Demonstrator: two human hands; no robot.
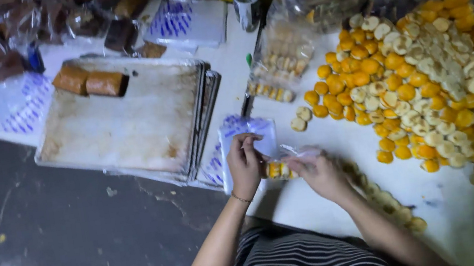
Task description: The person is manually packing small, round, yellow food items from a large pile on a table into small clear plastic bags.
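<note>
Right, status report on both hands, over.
Left hand and right hand grip a small clear plastic bag of round orange pastries. Loose pastry pile right. Nothing blocking.

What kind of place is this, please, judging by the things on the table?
Probably a small bakery's packing area. A large pile of small round orange and pale pastries covers the white table, stacked baking trays hold two brown cakes, and both hands hold a clear bag of pastries.
</note>
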